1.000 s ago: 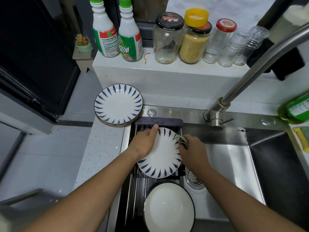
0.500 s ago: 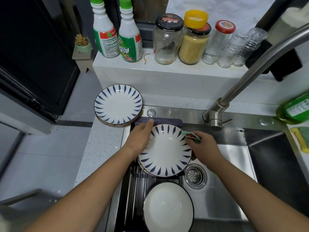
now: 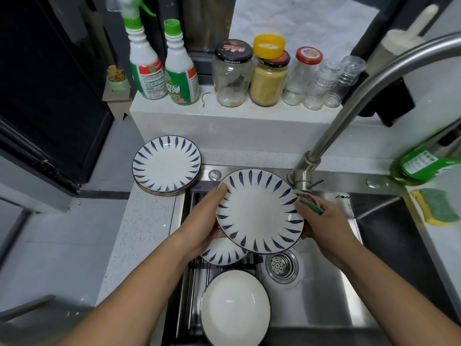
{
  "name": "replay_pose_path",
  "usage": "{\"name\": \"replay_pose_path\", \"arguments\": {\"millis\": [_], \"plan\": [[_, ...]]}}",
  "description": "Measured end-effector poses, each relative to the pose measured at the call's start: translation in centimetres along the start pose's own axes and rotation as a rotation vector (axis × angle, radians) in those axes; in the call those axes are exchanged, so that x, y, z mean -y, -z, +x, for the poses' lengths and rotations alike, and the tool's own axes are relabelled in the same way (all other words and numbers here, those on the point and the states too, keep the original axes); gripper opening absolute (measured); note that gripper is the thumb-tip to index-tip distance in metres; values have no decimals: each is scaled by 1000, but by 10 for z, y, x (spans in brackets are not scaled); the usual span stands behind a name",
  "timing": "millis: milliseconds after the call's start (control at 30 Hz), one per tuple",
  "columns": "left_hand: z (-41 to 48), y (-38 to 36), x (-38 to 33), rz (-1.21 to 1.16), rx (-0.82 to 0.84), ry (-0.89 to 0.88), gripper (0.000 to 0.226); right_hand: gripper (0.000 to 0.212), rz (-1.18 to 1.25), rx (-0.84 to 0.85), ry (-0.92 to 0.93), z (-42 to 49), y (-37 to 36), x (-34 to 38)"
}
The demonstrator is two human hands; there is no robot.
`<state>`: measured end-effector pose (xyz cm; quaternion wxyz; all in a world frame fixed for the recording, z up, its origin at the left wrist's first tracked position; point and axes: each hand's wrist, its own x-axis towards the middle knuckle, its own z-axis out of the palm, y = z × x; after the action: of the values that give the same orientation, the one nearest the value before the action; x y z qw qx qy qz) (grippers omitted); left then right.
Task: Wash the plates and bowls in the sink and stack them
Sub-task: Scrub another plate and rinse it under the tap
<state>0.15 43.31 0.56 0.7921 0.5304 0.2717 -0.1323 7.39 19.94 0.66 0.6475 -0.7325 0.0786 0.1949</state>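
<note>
A white plate with blue leaf marks (image 3: 259, 211) is held level above the sink (image 3: 324, 295). My left hand (image 3: 204, 221) grips its left rim. My right hand (image 3: 321, 218) holds its right rim together with a green and red cloth (image 3: 308, 199). Under it, another blue-marked plate (image 3: 224, 253) lies on the roll-up rack (image 3: 192, 290). A plain white bowl (image 3: 234, 308) sits on the rack nearer to me. A stack of matching plates (image 3: 166, 166) rests on the counter to the left.
The faucet (image 3: 349, 116) arches over from the right, its base just beyond the held plate. A drain strainer (image 3: 283, 267) lies in the basin. Spray bottles (image 3: 164, 71) and jars (image 3: 269, 76) line the ledge behind. A green soap bottle (image 3: 424, 163) and sponge (image 3: 436, 206) sit at right.
The plate has been lifted off the rack and moved right toward the faucet, going from tilted to level. A second plate beneath it is now uncovered.
</note>
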Motion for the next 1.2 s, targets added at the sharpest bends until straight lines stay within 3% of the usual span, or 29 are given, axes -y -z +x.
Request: {"name": "replay_pose_path", "arguments": {"millis": [333,600,767,967,1200], "plan": [[-44,-70,-3,51,-86,-201,36,22,151,-53,26,-45,68,39],[-94,-157,-15,258,-138,-459,31,21,36,-93,166,-89,149,59],[-105,-199,-4,345,-205,-542,29,22,-96,-46,255,-101,191,62],[-125,-240,6,619,-293,-628,27,25,-130,83,325,-105,224,70],[-142,-278,11,787,-329,-702,34,34,-543,91,751,-110,209,93]]}}
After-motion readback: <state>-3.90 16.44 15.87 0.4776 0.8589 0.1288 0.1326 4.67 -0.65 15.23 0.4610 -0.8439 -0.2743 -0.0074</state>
